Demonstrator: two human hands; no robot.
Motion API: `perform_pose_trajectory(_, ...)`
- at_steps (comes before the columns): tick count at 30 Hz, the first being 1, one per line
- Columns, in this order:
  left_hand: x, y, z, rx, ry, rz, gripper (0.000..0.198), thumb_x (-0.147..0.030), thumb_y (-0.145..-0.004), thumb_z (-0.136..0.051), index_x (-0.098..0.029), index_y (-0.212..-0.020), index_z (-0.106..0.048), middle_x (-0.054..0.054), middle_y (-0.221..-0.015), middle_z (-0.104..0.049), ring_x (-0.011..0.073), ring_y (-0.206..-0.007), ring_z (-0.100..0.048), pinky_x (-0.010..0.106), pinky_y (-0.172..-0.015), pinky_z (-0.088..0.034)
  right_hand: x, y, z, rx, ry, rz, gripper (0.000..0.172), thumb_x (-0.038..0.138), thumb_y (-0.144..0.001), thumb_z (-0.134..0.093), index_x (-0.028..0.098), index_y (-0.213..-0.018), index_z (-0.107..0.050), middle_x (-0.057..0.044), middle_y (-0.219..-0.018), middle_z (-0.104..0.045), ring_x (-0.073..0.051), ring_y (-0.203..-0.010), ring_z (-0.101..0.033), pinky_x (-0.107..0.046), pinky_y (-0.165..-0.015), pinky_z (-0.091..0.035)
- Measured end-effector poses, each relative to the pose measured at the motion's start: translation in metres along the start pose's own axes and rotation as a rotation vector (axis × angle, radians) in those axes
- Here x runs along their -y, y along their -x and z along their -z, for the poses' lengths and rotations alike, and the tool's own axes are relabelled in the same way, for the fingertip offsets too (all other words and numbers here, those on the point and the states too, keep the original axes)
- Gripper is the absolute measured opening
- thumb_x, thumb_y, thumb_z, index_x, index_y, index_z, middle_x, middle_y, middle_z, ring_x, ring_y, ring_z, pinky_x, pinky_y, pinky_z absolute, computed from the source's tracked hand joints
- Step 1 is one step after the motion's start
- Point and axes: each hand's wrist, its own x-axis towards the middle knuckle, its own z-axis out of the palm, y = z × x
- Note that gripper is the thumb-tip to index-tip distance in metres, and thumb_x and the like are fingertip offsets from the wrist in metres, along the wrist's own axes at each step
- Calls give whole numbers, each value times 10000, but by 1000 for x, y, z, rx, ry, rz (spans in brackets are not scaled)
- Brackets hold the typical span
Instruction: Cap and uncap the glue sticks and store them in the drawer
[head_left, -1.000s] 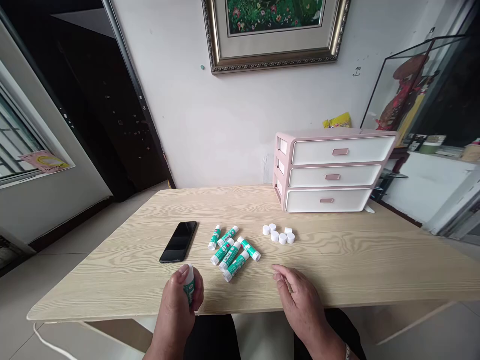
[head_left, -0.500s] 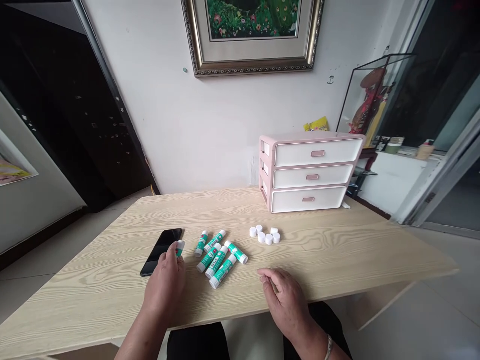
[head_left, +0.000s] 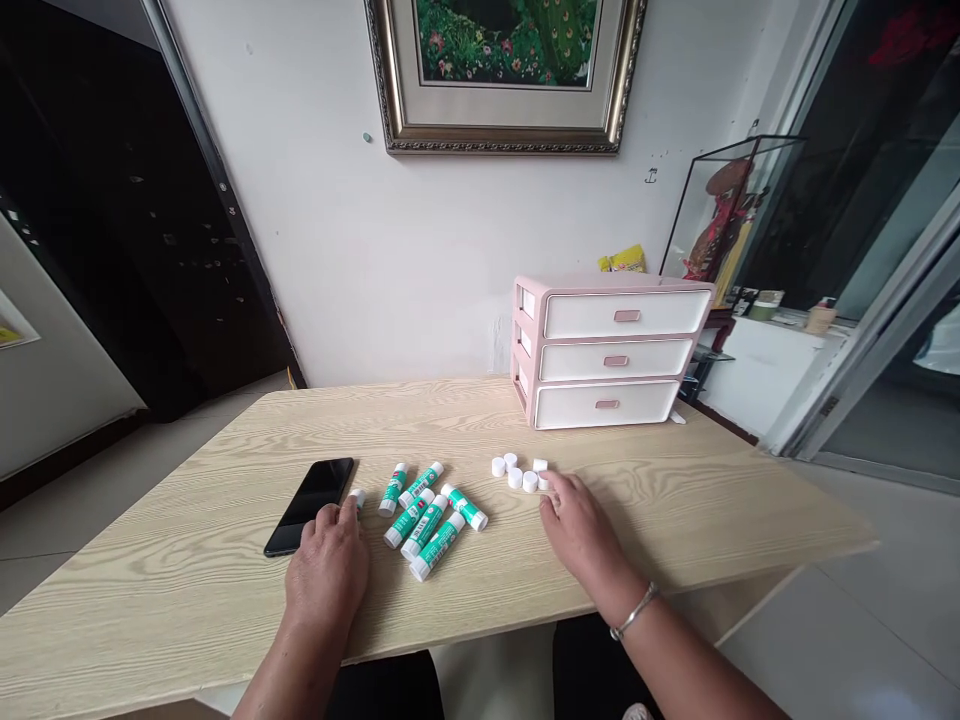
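Glue stick (head_left: 359,495): just right of the smartphone (head_left: 313,503), mostly hidden by our left hand (head_left: 328,565); pinched or not, we cannot tell.
White caps (head_left: 514,478): far-left of our right hand (head_left: 581,528), one at its fingertips, grip unclear to us.
Other glue sticks (head_left: 424,527): between our hands.

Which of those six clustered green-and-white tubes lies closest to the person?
The frontmost cylindrical green-and-white tube: its white end lies nearest the wooden table's near edge; the other five sit farther back.

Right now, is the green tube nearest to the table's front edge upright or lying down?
Lying down: the green tube stretches lengthwise along the tabletop, its printed side showing.
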Motion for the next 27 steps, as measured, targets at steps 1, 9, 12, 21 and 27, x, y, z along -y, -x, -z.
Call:
perform_pose_trajectory(1,1,0,-2,-41,-8,-10,418,-214,-992,-361,-131,-1336,-584,160,-1174,-647,308,-1059,-597,397,-884,-481,-3,-6,1,4,34,8,371,181,-919,-500,188,-1263,-639,-124,-1198,-660,-253,-1112,-620,-366,-951,-491)
perform_pose_trajectory(9,-1,11,-6,-282,257,-161,342,-338,-1006,-441,-160,-1188,-670,144,-1230,-645,291,-1164,-561,425,-1052,-423,-10,-24,-3,97,169,0,374,178,-947,-482,169,-1279,-654,-136,-1157,-656,-273,-1115,-590,-375,-958,-463)
perform_pose_trajectory(12,-20,25,-6,-259,382,-259,283,-338,-989,-498,-218,-1175,-674,114,-1233,-650,271,-1175,-567,420,-1061,-426,-9,-24,-4,90,198,5,378,186,-949,-489,157,-1290,-650,-140,-1150,-663,-279,-1112,-585,-375,-961,-453)
perform_pose_trajectory(21,-78,44,8,-172,226,-354,239,-374,-914,-605,-224,-1044,-739,104,-1052,-695,315,-1020,-588,454,-907,-474,-10,-19,-4,88,227,78,295,195,-939,-518,186,-1190,-671,-123,-1072,-674,-266,-1056,-593,-353,-924,-445)
perform_pose_trajectory(27,-85,46,21,-117,194,-362,154,-296,-910,-596,-216,-903,-727,102,-985,-691,296,-967,-610,441,-866,-484,-12,-14,-7,65,175,64,242,214,-946,-515,176,-1132,-665,-123,-1032,-682,-271,-1022,-619,-365,-888,-467)
